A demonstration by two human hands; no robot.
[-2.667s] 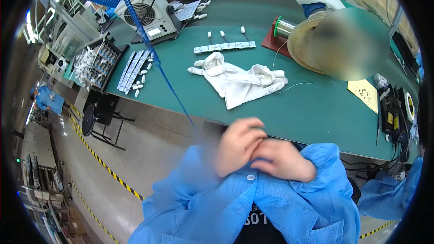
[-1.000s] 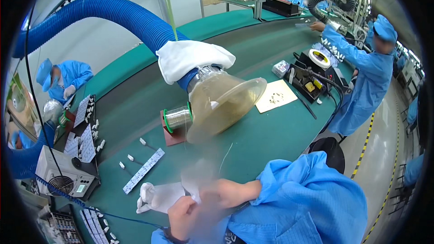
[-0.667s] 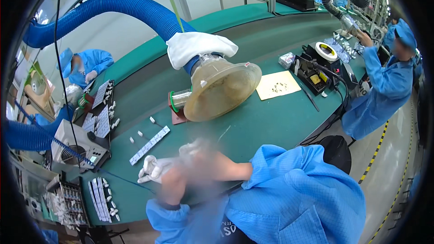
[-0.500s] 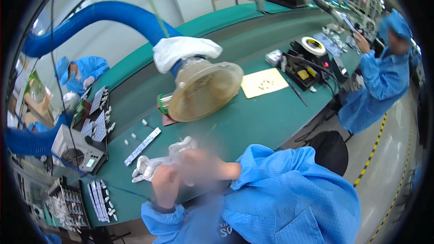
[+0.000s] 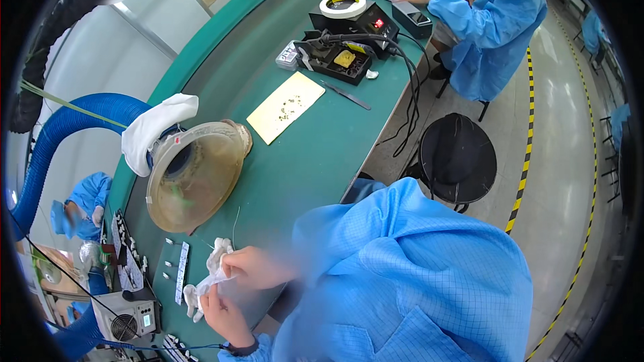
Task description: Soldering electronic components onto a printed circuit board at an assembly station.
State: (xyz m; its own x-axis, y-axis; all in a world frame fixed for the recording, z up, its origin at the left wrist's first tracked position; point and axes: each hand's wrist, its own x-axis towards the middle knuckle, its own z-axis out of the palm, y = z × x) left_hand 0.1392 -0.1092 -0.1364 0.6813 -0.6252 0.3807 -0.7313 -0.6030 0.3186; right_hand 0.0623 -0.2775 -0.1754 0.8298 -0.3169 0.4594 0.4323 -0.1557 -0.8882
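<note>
At the near edge of the green bench, my right hand (image 5: 260, 269) pinches white cloth that looks like part of a glove. Below and left of it, my left hand (image 5: 227, 318) grips the same white cloth between thumb and fingers. Rumpled white glove fingers (image 5: 219, 255) stick out beyond my right hand, and more of the white gloves (image 5: 192, 300) bulges beside my left fingertips. Whether this is one glove or two I cannot tell. A dark band circles my left wrist. Further left lies a narrow speckled strip (image 5: 182, 273) with small white pieces (image 5: 166, 265) beside it.
A cone-shaped extraction hood (image 5: 194, 181) on a blue hose (image 5: 107, 104) stands over the bench. Beyond are a yellow sheet (image 5: 287, 108) with small bits, tweezers (image 5: 345, 95) and a soldering station (image 5: 342, 53). A co-worker (image 5: 490, 27) sits at right, near a black stool (image 5: 458, 159).
The view has turned to the right, so the bench and hood sit further left. My hands, blurred before, now show pinching the white cloth.
</note>
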